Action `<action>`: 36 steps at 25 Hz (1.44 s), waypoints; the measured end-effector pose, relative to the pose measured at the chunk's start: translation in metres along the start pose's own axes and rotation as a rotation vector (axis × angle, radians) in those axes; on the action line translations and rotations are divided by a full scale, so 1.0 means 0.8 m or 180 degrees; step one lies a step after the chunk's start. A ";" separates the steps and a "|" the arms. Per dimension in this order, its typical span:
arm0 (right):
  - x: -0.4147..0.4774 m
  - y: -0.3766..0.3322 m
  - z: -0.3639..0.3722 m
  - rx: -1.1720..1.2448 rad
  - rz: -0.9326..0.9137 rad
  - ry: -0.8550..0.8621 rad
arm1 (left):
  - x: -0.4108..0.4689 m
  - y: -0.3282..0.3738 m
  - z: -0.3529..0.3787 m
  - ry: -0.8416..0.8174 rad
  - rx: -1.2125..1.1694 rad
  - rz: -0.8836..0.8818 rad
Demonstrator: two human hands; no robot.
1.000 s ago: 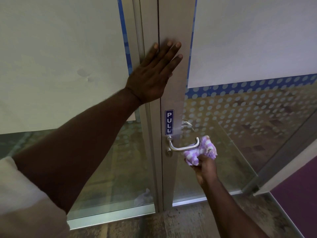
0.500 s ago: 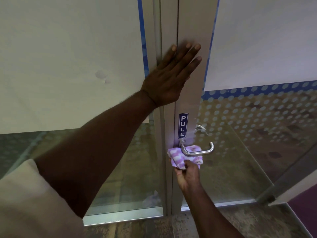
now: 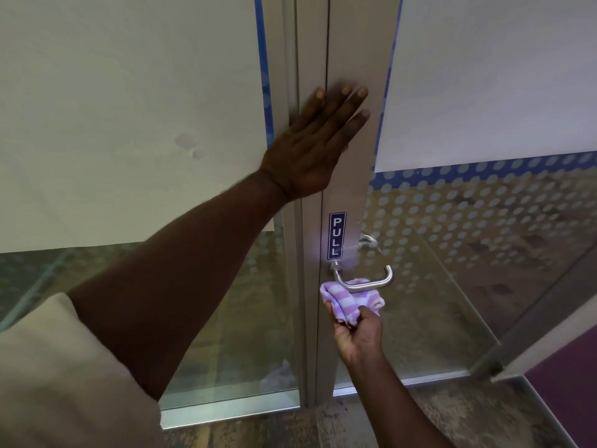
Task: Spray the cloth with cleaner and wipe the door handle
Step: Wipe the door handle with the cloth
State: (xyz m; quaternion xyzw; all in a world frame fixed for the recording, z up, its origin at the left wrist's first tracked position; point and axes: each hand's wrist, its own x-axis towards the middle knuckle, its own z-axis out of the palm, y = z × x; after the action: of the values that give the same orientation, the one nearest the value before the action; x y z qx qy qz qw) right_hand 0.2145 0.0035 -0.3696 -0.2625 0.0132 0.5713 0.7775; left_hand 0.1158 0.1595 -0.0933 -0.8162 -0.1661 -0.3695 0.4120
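Door frame (image 3: 352, 43), PULL sign (image 3: 337, 236), left hand (image 3: 315, 150) flat — cloth (image 3: 345, 302) beneath handle (image 3: 371, 284)

The handle (image 3: 366, 283) is smooth, shiny metal – the door frame (image 3: 353, 59) matt, brushed. The cloth (image 3: 347, 302) is soft striped fabric.

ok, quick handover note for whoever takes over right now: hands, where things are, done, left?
Left hand: flat, fingers straight, pressing on the door's metal edge above the PULL sign.
Right hand: grips the bunched cloth, held against the underside of the door handle, near its door end.
Cleaner: not in view.
Done: cloth is on the handle; cannot tell if it is sprayed.
Left: probably the handle's outer end and top.
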 end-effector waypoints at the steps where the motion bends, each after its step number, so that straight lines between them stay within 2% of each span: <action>1: -0.004 -0.006 -0.005 0.0013 -0.0028 0.0039 | 0.000 0.000 -0.001 -0.0008 -0.0001 0.0002; 6: -0.020 -0.076 -0.009 0.0104 -0.0385 0.0499 | -0.001 0.000 -0.004 0.0006 -0.0064 0.0040; 11: -0.056 -0.162 0.041 -0.0221 -0.0840 0.0116 | 0.003 0.002 -0.021 0.0000 -0.0418 -0.0017; 14: -0.086 -0.170 0.058 -0.0343 -0.0992 -0.0079 | -0.001 0.016 -0.035 -0.0047 -0.0790 -0.0259; 18: -0.123 -0.172 0.068 -0.0670 -0.1164 -0.0398 | -0.010 0.058 -0.059 -0.0360 -0.1326 -0.0670; 21: -0.138 -0.173 0.076 -0.0924 -0.1218 -0.0524 | -0.030 0.100 -0.076 -0.0521 -0.1605 -0.0767; 23: -0.147 -0.174 0.083 -0.1004 -0.1282 -0.0570 | -0.041 0.134 -0.090 -0.0717 -0.1975 -0.0950; 27: -0.156 -0.180 0.089 -0.0952 -0.1352 -0.0724 | -0.046 0.193 -0.115 -0.1524 -0.3490 -0.2038; 29: -0.163 -0.185 0.088 -0.1059 -0.1432 -0.0850 | -0.044 0.210 -0.120 -0.1729 -0.4182 -0.2427; 32: -0.186 -0.199 0.078 -0.1307 -0.1655 -0.0759 | -0.035 0.225 -0.128 -0.1686 -0.4691 -0.2657; 36: -0.226 -0.239 0.055 -0.1675 -0.1979 -0.0699 | -0.012 0.244 -0.153 -0.1687 -0.4860 -0.2539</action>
State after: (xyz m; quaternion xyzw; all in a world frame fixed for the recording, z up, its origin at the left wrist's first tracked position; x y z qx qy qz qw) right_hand 0.3108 -0.1776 -0.1983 -0.3811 -0.2960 0.3180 0.8161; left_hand 0.1649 -0.0555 -0.1605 -0.8078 -0.2359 -0.2945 -0.4529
